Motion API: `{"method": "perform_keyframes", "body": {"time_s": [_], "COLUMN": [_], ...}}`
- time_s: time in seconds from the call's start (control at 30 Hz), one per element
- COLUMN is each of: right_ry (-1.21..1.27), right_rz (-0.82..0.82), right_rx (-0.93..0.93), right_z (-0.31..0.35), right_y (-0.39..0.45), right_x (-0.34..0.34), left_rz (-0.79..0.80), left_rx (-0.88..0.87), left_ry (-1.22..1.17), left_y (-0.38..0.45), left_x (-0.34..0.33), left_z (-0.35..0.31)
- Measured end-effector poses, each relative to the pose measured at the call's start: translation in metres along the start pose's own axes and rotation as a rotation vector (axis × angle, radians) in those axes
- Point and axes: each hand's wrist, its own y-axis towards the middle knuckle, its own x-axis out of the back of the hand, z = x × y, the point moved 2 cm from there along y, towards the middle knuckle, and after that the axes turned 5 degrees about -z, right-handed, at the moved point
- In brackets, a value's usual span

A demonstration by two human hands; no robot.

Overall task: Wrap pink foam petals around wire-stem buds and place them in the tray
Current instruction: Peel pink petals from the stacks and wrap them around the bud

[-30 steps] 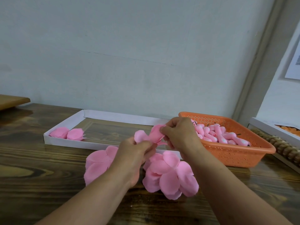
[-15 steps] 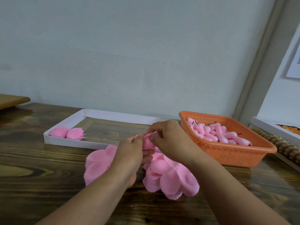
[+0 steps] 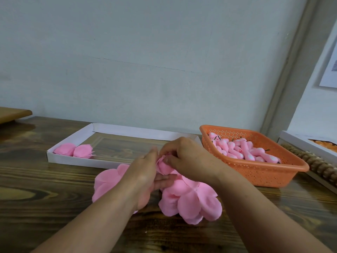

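Both hands meet over the wooden table on one pink petal-wrapped bud (image 3: 162, 166). My left hand (image 3: 145, 177) cups it from the left and below. My right hand (image 3: 186, 157) covers it from the right, fingers pressing the petal down; the bud's stem is hidden. Loose pink foam petals lie in two heaps, one (image 3: 191, 201) under my right wrist, one (image 3: 107, 179) beside my left hand. The white shallow tray (image 3: 76, 161) behind holds two wrapped buds (image 3: 73, 151) at its left end. An orange basket (image 3: 262, 172) at the right holds several pink wire-stem buds (image 3: 242, 149).
A wall stands right behind the tray and basket. At the far right lie a wooden beaded piece (image 3: 317, 164) and a white box (image 3: 308, 143) with orange contents. A wooden board's corner (image 3: 12, 114) juts in at the far left.
The petal stood open between my hands a second ago. Both hands have since closed it around the bud and sunk slightly toward the table.
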Motion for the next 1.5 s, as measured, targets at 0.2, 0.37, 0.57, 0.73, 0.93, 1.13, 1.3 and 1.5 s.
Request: {"method": "perform_keyframes", "body": {"time_s": [0.2, 0.37, 0.57, 0.73, 0.93, 1.13, 1.3, 1.5], "right_ry": [-0.052, -0.065, -0.084, -0.087, 0.012, 0.381, 0.384, 0.396], "right_rz": [0.034, 0.041, 0.029, 0.054, -0.087, -0.103, -0.097, -0.104], "right_rx": [0.021, 0.026, 0.026, 0.039, -0.02, -0.163, -0.172, -0.215], "right_z": [0.0, 0.003, 0.005, 0.009, 0.0, -0.013, -0.014, -0.02], "right_y": [0.001, 0.0, 0.0, 0.002, 0.01, 0.014, 0.013, 0.01], "right_x": [0.001, -0.001, -0.001, 0.001, 0.018, 0.024, 0.024, 0.023], "left_rz": [0.169, 0.229, 0.233, 0.211, 0.275, 0.255, 0.332, 0.352], "left_rx": [0.029, 0.04, 0.026, -0.01, 0.015, 0.09, 0.125, 0.024], "left_ry": [-0.025, -0.007, -0.023, 0.0, -0.251, -0.428, -0.478, -0.388], "left_y": [0.001, -0.002, -0.003, -0.006, 0.0, 0.004, 0.006, 0.01], "left_x": [0.0, 0.0, -0.001, -0.002, 0.004, 0.009, 0.011, 0.01], "left_z": [-0.002, -0.003, -0.006, -0.008, -0.018, -0.017, -0.016, -0.012]}}
